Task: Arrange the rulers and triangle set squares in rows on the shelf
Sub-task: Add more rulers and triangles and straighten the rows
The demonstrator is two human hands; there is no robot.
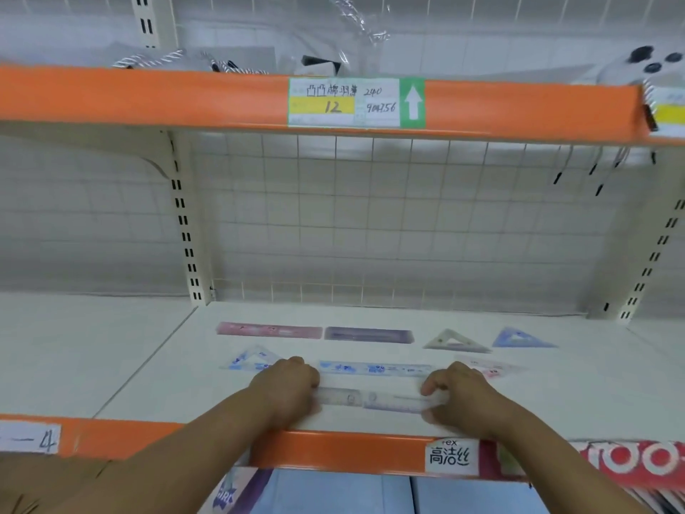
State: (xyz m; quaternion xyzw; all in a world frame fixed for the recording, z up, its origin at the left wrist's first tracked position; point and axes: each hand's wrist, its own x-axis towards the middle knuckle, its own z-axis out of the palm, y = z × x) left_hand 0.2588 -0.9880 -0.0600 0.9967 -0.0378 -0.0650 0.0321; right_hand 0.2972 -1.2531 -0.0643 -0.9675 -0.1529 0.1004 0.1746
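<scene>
A clear ruler lies near the front edge of the white shelf. My left hand grips its left end and my right hand pinches its right end. Just behind it lies a blue-printed ruler, with a blue-printed set square to its left and a pink set square to its right. The back row holds a pink ruler, a purple ruler, a clear set square and a blue set square.
A wire grid back panel closes the shelf behind. An orange shelf edge runs below my wrists and another orange edge with a price label hangs above. Packaged goods sit on the lower level.
</scene>
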